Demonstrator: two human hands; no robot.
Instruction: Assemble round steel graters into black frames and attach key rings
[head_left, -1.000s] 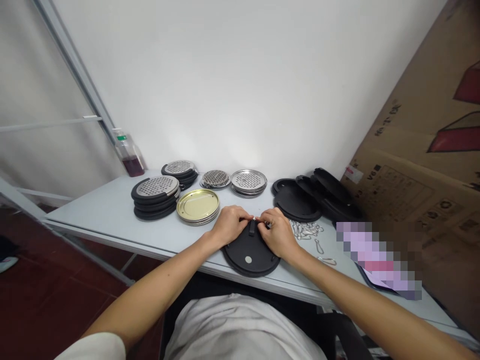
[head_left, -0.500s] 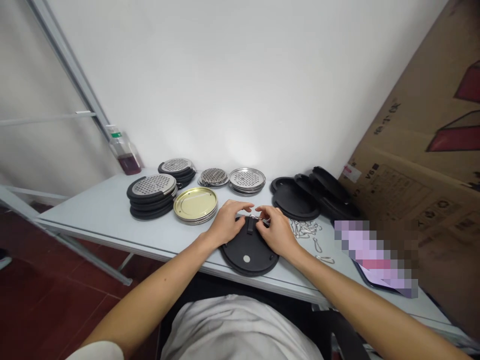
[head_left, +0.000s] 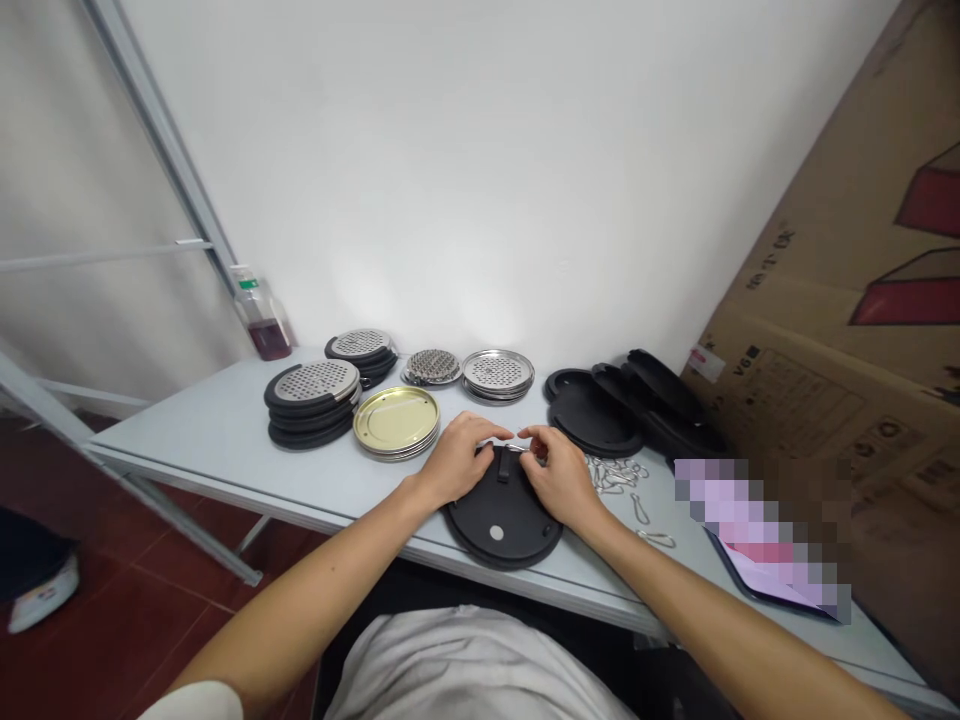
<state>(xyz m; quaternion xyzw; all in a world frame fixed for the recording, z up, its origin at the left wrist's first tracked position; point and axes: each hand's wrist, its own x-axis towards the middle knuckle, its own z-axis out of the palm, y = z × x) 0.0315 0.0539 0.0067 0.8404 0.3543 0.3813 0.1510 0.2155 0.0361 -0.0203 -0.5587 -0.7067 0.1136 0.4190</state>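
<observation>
A black round cover [head_left: 505,520] lies flat at the table's front edge, with a short strap [head_left: 504,464] at its far rim and a pale round spot on its face. My left hand [head_left: 459,462] grips the cover's far left rim, thumb on top and index finger reaching over toward the strap. At the strap's end, a small silver spring clip [head_left: 517,448] is pinched by my right hand [head_left: 559,472]; whether it passes through the strap I cannot tell. More silver clips [head_left: 616,474] lie loose just right of that hand.
Left are stacks of black-rimmed graters [head_left: 313,400] and gold-toned round plates [head_left: 396,420]. Behind lie a small grater disc [head_left: 433,366] and perforated metal discs [head_left: 498,374]. Right are black round covers [head_left: 596,415], a phone [head_left: 772,580] and a large carton [head_left: 832,350]. A bottle [head_left: 266,330] stands back left.
The view has tilted slightly, so the table sits lower and further right. My hands stay at the strap, the clip turned flatter between the right fingers. Another person's foot shows more at left.
</observation>
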